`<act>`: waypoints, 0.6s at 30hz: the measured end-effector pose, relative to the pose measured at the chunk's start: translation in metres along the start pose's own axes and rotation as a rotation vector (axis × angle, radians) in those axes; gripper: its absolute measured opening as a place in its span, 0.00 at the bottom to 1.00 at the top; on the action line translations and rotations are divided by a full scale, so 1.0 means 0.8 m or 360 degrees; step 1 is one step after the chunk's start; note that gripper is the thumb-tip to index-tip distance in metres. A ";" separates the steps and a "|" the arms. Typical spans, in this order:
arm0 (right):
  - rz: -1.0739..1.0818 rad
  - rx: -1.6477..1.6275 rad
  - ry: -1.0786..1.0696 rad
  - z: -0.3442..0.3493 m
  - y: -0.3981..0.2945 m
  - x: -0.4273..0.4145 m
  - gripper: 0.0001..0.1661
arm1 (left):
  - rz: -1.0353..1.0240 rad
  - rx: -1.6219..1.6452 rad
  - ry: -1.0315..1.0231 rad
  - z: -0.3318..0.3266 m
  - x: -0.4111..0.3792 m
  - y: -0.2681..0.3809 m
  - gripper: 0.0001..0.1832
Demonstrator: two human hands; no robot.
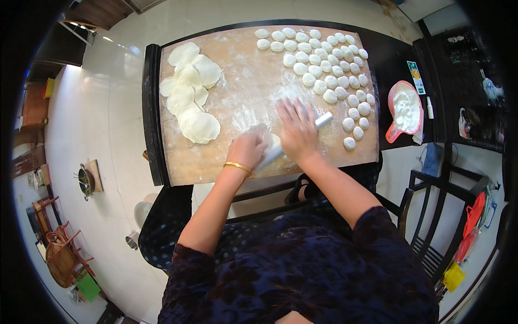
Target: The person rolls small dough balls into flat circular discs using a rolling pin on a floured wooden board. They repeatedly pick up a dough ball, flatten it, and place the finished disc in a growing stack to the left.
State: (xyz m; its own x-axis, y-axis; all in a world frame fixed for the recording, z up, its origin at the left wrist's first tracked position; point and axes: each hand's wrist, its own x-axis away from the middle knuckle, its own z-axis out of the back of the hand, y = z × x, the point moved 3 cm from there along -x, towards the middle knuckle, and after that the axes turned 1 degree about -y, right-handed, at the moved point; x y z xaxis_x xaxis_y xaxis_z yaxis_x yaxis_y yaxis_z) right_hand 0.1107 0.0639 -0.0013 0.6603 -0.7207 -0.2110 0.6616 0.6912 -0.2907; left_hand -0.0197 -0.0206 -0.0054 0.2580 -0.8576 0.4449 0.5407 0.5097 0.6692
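Note:
A partly hidden round of dough (272,141) lies on the floured wooden board (243,77) near its front edge. My left hand (247,148), with a gold bangle at the wrist, has its curled fingers at the dough's left edge; motion blurs the fingertips. Across the dough runs a pale rolling pin (324,119), slanting up to the right. Over the pin rests my right hand (298,131), its palm on it and its fingers stretched forward. Flattened dough wrappers (204,127) overlap in a pile along the board's left side. Many small dough pieces (330,82) cover the upper right.
Right of the board, a red-rimmed scoop-shaped container (406,107) holds white flour on the dark table (390,60). A small white tube (429,107) and a printed packet (416,77) lie beside it. A dark wooden chair (437,202) stands at the right. Far left is a pan (86,181).

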 end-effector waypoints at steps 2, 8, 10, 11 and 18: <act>-0.0066 -0.0014 0.0084 -0.012 -0.013 -0.036 0.32 | -0.0231 -0.0318 0.0184 0.000 -0.017 0.002 0.11; 0.0008 -0.0062 -0.0020 0.001 0.011 0.052 0.34 | -0.0015 -0.0164 0.0252 0.003 0.003 -0.017 0.12; 0.0015 -0.0139 -0.0035 0.012 0.012 0.073 0.35 | 0.0188 0.0074 0.0019 0.010 0.024 -0.016 0.13; -0.0002 -0.0107 -0.0043 0.005 0.010 0.067 0.33 | 0.0217 0.0050 -0.0055 0.010 0.023 -0.015 0.13; -0.0129 -0.0007 0.0022 -0.011 -0.017 -0.014 0.33 | -0.0263 -0.0564 0.0270 0.008 -0.005 -0.006 0.13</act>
State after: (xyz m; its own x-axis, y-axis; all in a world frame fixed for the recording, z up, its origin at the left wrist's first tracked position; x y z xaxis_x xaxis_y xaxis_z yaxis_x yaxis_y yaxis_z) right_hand 0.0915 0.0620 -0.0033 0.5998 -0.7749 -0.1994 0.7110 0.6305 -0.3114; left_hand -0.0289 -0.0192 -0.0067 0.2570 -0.9400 0.2246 0.8201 0.3351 0.4639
